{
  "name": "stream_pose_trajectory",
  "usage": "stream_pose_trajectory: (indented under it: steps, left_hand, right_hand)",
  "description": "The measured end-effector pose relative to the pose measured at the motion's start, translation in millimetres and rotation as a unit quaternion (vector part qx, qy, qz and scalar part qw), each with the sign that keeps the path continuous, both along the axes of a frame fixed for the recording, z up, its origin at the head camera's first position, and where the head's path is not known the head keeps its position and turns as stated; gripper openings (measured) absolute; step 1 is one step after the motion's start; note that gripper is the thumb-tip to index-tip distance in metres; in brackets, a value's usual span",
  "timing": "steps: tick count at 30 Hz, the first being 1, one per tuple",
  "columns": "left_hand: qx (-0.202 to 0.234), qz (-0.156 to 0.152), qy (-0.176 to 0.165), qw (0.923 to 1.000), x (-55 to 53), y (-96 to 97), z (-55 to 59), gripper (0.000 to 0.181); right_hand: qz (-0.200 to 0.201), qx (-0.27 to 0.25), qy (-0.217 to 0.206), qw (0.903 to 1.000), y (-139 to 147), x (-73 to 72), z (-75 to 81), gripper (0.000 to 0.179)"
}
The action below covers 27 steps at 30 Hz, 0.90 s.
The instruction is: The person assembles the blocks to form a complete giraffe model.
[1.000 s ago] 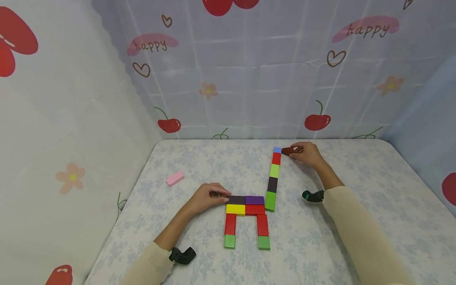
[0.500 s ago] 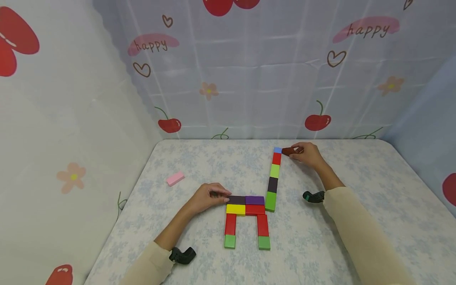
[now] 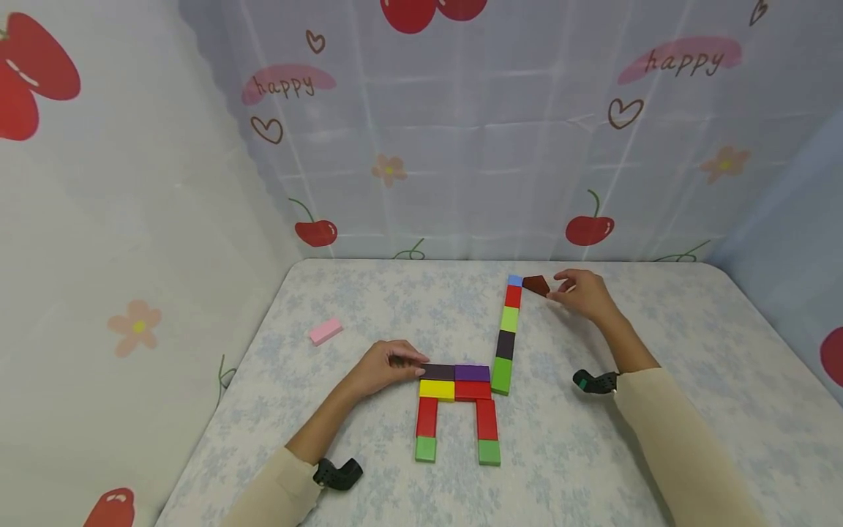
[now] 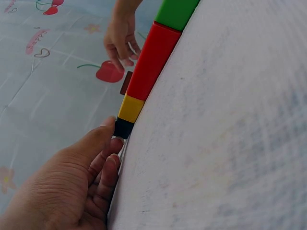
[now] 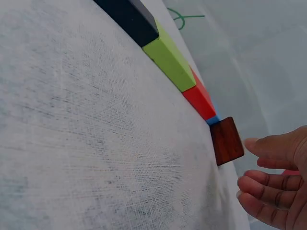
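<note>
Coloured blocks lie flat on the table, with two red legs under a body of black, purple, yellow and red blocks. My left hand (image 3: pixel 384 368) pinches the left end of the black block (image 3: pixel 437 372) between thumb and index finger; the left wrist view shows them on either side of this dark block (image 4: pixel 124 129). A slanting column rises at the right from a long green block (image 3: pixel 502 375) to a small blue block (image 3: pixel 515 280). The brown block (image 3: pixel 536 285) with slanted sides lies against the blue one. Just right of it, my right hand (image 3: pixel 586 294) has its fingers spread, holding nothing.
A pink block (image 3: pixel 326 331) lies alone at the left of the table (image 3: pixel 276 417). Light green blocks (image 3: pixel 425 449) end the legs. A printed curtain (image 3: pixel 474 161) hangs along the table's back edge. Each wrist carries a black camera (image 3: pixel 338 474).
My right hand has let go of the brown block and drawn back slightly to the right. The brown block has turned a little and stays beside the blue one. My left hand keeps its place.
</note>
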State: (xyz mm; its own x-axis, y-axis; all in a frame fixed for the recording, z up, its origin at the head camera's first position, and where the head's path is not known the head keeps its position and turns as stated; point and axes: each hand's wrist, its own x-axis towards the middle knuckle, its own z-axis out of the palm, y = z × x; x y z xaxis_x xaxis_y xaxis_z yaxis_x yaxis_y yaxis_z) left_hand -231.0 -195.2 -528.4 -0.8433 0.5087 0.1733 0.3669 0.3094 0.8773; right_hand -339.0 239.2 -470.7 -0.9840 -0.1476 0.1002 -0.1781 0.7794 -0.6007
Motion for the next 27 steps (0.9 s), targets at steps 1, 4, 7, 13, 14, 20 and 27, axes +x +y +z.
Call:
stream_pose_trajectory:
  steps: [1, 4, 7, 13, 14, 20, 27]
  left_hand:
    - [0.001, -0.001, 0.003, 1.0000, -0.1, 0.0, 0.0, 0.021]
    - [-0.005, -0.002, 0.006, 1.0000, -0.4, -0.4, 0.4, 0.020]
    - [-0.013, -0.003, 0.009, 0.9999, -0.8, -1.2, -0.3, 0.020]
    - [-0.017, -0.002, 0.004, 0.9998, -1.9, -2.1, -1.8, 0.020]
    - [-0.015, -0.002, 0.004, 0.9999, -2.0, -2.1, -2.0, 0.020]
    - [-0.015, 0.000, 0.003, 0.9999, -2.5, -2.8, -2.0, 0.020]
    - [-0.019, 0.000, 0.007, 0.9998, -1.9, -1.8, -2.7, 0.020]
  right_hand:
    - [0.001, 0.000, 0.013, 0.9999, 0, 4.8, 2.3, 0.049]
    - [0.006, -0.005, 0.042, 0.9991, -3, 20.8, 9.0, 0.047]
    - [0.014, -0.023, 0.045, 0.9986, -7, 39.7, 13.8, 0.045]
    - [0.035, -0.041, 0.037, 0.9978, -17, 73.1, 14.8, 0.042]
    - [0.039, -0.044, 0.038, 0.9975, -19, 77.5, 13.7, 0.041]
    - [0.078, -0.074, 0.022, 0.9939, -36, 104.0, 7.6, 0.035]
    - [0.121, -0.100, -0.012, 0.9876, -54, 124.1, 0.5, 0.028]
